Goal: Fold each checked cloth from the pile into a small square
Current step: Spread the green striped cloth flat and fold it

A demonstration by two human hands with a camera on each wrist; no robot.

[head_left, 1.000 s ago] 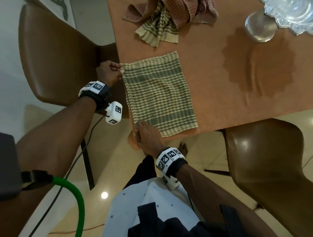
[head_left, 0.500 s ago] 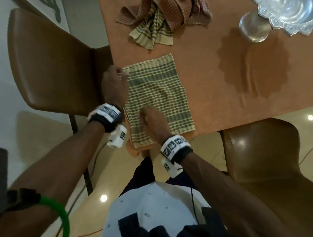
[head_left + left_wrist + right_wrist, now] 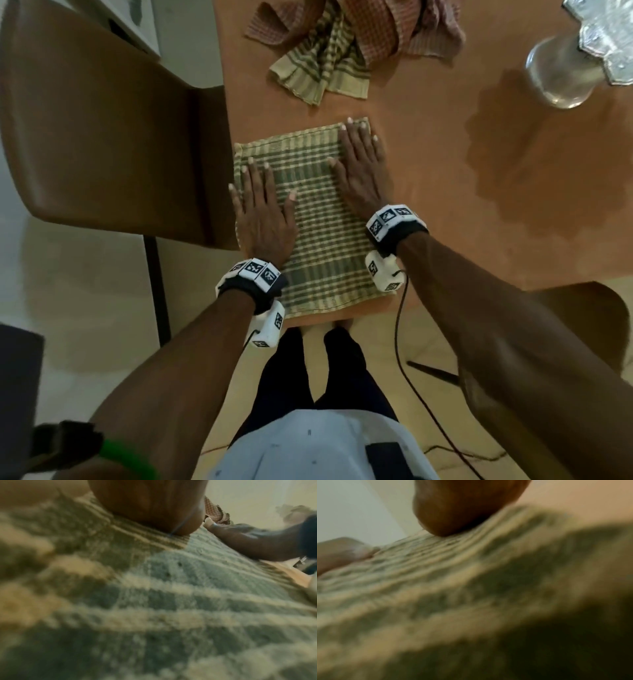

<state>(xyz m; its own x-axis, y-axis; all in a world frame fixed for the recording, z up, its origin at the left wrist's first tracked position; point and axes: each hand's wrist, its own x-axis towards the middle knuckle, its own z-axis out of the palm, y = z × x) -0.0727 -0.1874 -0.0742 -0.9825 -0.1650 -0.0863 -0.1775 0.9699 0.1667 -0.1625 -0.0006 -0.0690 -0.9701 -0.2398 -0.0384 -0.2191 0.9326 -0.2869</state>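
A green and cream checked cloth lies folded flat at the near left corner of the orange table. My left hand presses flat on its left side, fingers straight and spread. On the far right part of the cloth my right hand lies flat too, its fingertips at the far edge. Both wrist views show the same cloth close up and blurred, under the heel of each hand. A pile of checked cloths, red ones and a green one, sits crumpled at the table's far edge.
A glass vessel with a silver tray stands at the far right, throwing a dark shadow on the table. A brown chair is at the left of the table, another at the near right. A cable hangs from my right wrist.
Both hands let go of the cloth's left edge after carrying it over in a fold. They now lie flat on the folded cloth, the right hand having slid far and to the right.
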